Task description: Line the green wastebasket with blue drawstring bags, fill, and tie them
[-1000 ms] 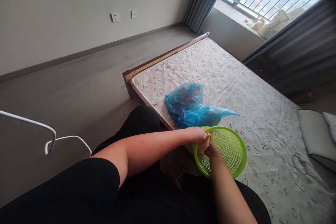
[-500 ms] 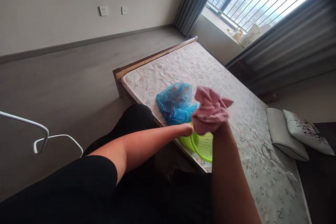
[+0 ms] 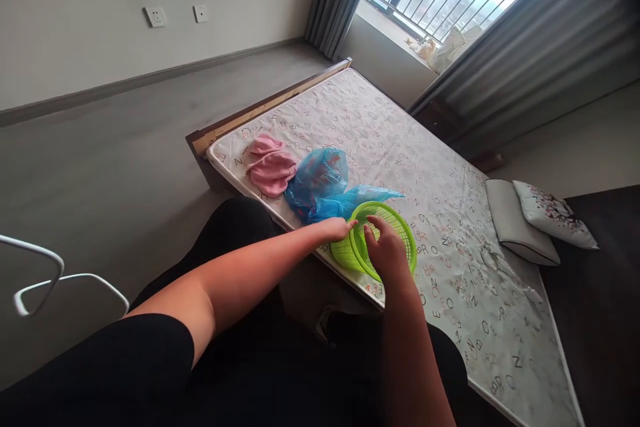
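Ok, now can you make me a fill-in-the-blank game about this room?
1. The crumpled cloth on the mattress is the colour ____.
2. The plastic bag between the cloth and the mesh basket is the colour ____.
3. The left hand is at the rim of the mesh basket, which is the colour ____.
4. The number of white outlet plates on the wall is ____.

Missing words: pink; blue; green; two.

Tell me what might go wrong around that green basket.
The green mesh basket tilts at the edge of the mattress, so it might roll off if the left hand lets go. The blue plastic bag lies close beside it and could get shoved along. The pink cloth, also near that edge, might slide off if nudged.
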The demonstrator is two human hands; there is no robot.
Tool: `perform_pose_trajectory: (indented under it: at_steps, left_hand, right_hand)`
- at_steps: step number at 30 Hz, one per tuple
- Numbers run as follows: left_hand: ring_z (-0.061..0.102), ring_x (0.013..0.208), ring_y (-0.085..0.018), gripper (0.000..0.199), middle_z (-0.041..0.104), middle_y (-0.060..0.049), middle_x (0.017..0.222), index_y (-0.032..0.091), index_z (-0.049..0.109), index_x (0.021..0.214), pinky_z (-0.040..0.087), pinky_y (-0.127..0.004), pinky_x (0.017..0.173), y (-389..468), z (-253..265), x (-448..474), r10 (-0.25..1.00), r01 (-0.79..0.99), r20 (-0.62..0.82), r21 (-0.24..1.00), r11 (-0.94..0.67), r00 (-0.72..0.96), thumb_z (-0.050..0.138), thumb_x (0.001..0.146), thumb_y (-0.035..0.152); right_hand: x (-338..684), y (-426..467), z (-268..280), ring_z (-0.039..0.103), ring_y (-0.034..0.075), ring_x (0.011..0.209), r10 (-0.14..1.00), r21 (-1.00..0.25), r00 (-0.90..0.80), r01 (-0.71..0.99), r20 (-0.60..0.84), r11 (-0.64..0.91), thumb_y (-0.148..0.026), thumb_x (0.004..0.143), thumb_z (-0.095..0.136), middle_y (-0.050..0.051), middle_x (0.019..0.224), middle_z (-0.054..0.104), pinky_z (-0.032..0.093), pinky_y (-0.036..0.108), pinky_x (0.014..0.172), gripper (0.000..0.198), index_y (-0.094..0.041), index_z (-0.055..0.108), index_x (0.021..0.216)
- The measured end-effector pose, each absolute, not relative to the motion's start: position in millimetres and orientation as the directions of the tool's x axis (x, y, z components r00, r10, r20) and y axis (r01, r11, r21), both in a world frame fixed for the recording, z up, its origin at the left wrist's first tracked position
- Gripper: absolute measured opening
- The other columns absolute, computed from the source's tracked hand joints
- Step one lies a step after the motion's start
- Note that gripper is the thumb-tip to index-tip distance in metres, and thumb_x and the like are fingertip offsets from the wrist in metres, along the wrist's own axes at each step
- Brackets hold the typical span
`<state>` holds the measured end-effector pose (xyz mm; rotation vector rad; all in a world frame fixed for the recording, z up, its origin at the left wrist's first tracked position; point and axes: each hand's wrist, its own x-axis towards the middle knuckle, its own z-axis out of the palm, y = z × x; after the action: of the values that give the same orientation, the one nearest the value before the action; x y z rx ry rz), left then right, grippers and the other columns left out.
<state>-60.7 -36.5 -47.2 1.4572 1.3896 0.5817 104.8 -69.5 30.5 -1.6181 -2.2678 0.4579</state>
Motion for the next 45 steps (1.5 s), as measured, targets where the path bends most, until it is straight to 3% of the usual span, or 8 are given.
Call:
perform_pose_trajectory:
  at_steps: [7, 13, 17, 19, 25, 33, 37, 45]
  left_hand:
    - [0.073, 0.126, -0.039, 0.034, 0.082, -0.020, 0.118, 0.014, 0.075, 0.126, 0.054, -0.044, 0.111, 3, -34, -123, 0.916, 0.710, -0.399, 0.654, 0.263, 0.028, 0.072, 0.103, 0.039]
    - [0.076, 0.119, -0.038, 0.087, 0.083, -0.016, 0.113, 0.017, 0.059, 0.158, 0.055, -0.039, 0.101, 8, -63, -107, 0.900, 0.816, -0.436, 0.523, 0.245, 0.010, 0.088, 0.076, 0.013]
    - [0.076, 0.106, -0.032, 0.039, 0.081, -0.009, 0.090, 0.019, 0.079, 0.108, 0.051, -0.032, 0.094, 12, -73, -92, 0.898, 0.860, -0.439, 0.456, 0.231, -0.008, 0.086, 0.070, 0.011]
    - [0.073, 0.095, -0.030, 0.014, 0.073, -0.007, 0.073, 0.019, 0.071, 0.076, 0.049, -0.031, 0.089, 17, -67, -91, 0.904, 0.877, -0.427, 0.423, 0.230, -0.031, 0.083, 0.072, 0.013]
    - [0.064, 0.089, -0.024, 0.026, 0.069, -0.005, 0.078, 0.022, 0.060, 0.074, 0.042, -0.029, 0.080, 19, -17, -106, 0.983, 0.882, -0.179, 0.457, 0.120, -0.041, 0.064, 0.097, 0.034]
    - [0.051, 0.072, -0.016, 0.030, 0.058, 0.001, 0.074, 0.019, 0.064, 0.082, 0.042, -0.026, 0.068, -20, 22, -119, 0.992, 0.444, 0.012, 0.895, 0.045, -0.124, 0.062, 0.094, 0.047]
    - [0.045, 0.064, -0.013, 0.036, 0.052, 0.002, 0.070, 0.020, 0.060, 0.076, 0.041, -0.024, 0.060, -30, 34, -102, 0.998, 0.172, -0.029, 0.984, 0.038, -0.054, 0.076, 0.081, 0.051]
    - [0.052, 0.058, -0.012, 0.061, 0.060, 0.000, 0.069, 0.018, 0.068, 0.081, 0.045, -0.024, 0.053, -14, 14, -81, 0.998, -0.203, 0.041, 0.979, -0.030, 0.049, 0.095, 0.070, 0.072]
  right_hand:
    - [145, -90, -9, 0.069, 0.036, 0.139, 0.928, -0.317, -0.366, 0.891, -0.074, 0.326, -0.045, 0.102, 0.071, 0.019, 0.150, 0.072, 0.053, 0.048, 0.119, 0.054, -0.017, 0.068, 0.149]
    - [143, -84, 2, 0.078, 0.027, 0.118, 0.896, -0.273, -0.348, 0.922, -0.276, 0.274, -0.035, 0.109, 0.066, 0.010, 0.132, 0.082, 0.056, 0.034, 0.093, 0.035, -0.026, 0.072, 0.142]
    - [163, -81, 9, 0.077, 0.028, 0.118, 0.881, -0.236, -0.319, 0.940, -0.349, 0.247, -0.030, 0.108, 0.067, 0.010, 0.129, 0.083, 0.054, 0.035, 0.090, 0.028, -0.027, 0.079, 0.132]
    - [174, -79, 11, 0.077, 0.029, 0.117, 0.881, -0.219, -0.290, 0.951, -0.373, 0.220, -0.027, 0.107, 0.067, 0.011, 0.128, 0.083, 0.054, 0.036, 0.089, 0.027, -0.027, 0.080, 0.130]
    - [193, -74, 17, 0.076, 0.033, 0.121, 0.908, -0.202, -0.210, 0.969, -0.362, 0.144, -0.028, 0.104, 0.072, 0.015, 0.133, 0.080, 0.055, 0.041, 0.095, 0.028, -0.021, 0.077, 0.131]
    - [140, -79, 22, 0.073, 0.023, 0.110, 0.932, -0.587, -0.346, 0.734, 0.111, 0.342, -0.037, 0.114, 0.061, 0.009, 0.116, 0.079, 0.056, 0.036, 0.102, 0.022, -0.021, 0.076, 0.117]
    - [109, -77, 2, 0.073, 0.021, 0.105, 0.932, -0.746, -0.270, 0.562, 0.242, 0.357, -0.029, 0.112, 0.059, 0.012, 0.135, 0.076, 0.058, 0.039, 0.107, 0.029, -0.021, 0.069, 0.138]
    - [102, -60, -16, 0.061, 0.017, 0.068, 0.973, -0.947, -0.218, 0.293, 0.071, 0.135, -0.040, 0.099, 0.074, -0.005, 0.075, 0.063, 0.053, 0.032, 0.071, 0.043, -0.023, 0.069, 0.138]
